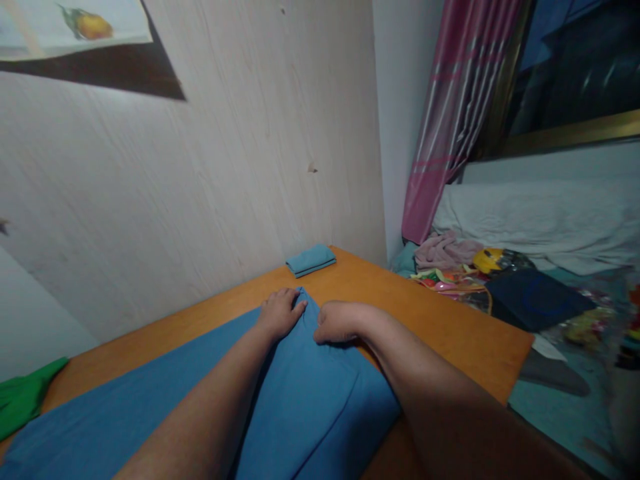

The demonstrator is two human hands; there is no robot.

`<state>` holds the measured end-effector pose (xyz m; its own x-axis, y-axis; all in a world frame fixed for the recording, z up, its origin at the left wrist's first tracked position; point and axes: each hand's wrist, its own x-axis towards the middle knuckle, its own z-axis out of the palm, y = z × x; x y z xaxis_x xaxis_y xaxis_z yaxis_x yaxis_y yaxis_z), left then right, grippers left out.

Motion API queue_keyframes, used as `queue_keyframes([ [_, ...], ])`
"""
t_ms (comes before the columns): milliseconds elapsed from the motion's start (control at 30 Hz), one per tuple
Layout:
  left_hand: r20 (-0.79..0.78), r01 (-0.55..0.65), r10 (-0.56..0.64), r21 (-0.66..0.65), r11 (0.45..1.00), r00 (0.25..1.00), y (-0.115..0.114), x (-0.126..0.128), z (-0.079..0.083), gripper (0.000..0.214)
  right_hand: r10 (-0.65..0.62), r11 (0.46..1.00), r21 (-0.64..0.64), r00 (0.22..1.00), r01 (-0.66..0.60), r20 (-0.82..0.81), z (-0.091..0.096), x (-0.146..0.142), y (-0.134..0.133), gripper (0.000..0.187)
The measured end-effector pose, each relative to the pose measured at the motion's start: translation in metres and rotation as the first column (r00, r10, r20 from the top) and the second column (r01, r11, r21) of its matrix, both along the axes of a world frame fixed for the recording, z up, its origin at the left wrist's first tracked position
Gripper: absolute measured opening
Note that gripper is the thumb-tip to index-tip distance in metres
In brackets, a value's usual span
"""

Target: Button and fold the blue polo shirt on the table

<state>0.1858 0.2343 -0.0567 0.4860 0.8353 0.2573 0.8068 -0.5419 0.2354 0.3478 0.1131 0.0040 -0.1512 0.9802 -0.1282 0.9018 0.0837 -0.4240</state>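
A large blue cloth [300, 393] lies spread across the orange wooden table [440, 320]. My left hand [279, 312] rests on the cloth's far corner, fingers curled and pinching its edge. Close beside it, my right hand [336, 323] is closed with its knuckles down, gripping the same cloth along the far edge. Both forearms reach over the cloth from the near side. Beyond my hands, a small folded blue cloth [311, 259] sits on the table against the wall.
A green cloth [23, 397] lies at the table's left end. A pale wall runs along the far side. To the right, off the table, are a pink striped curtain [453, 113], a bed with white bedding [545, 217], a pink garment, a yellow object and a dark bag [537, 300].
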Motion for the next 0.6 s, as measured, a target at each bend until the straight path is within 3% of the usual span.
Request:
queue_keyframes([
  [100,-0.013,-0.002,0.001,-0.011,1.0,1.0,-0.002,0.001,-0.001,0.049,0.006,0.999,0.035,1.0,-0.006,0.021,-0.001,0.001,0.003,0.027],
  [200,-0.014,0.007,-0.008,-0.032,0.999,1.0,-0.002,0.001,-0.002,0.053,-0.136,0.977,0.158,0.99,0.141,-0.038,-0.007,-0.001,0.009,0.034],
  [267,-0.004,0.011,-0.012,-0.054,0.998,1.0,-0.002,0.001,-0.003,0.054,-0.155,0.959,0.23,0.986,0.167,-0.069,-0.01,-0.004,0.011,0.034],
  [467,0.094,0.045,-0.031,-0.148,0.988,0.995,0.008,-0.001,-0.007,0.054,-0.103,0.923,0.362,0.991,0.128,-0.087,-0.011,-0.018,0.006,0.032],
  [600,0.23,0.086,-0.036,-0.21,0.974,0.973,0.016,-0.002,-0.002,0.049,0.051,0.901,0.433,0.997,-0.022,-0.056,-0.017,-0.024,0.0,0.041],
])
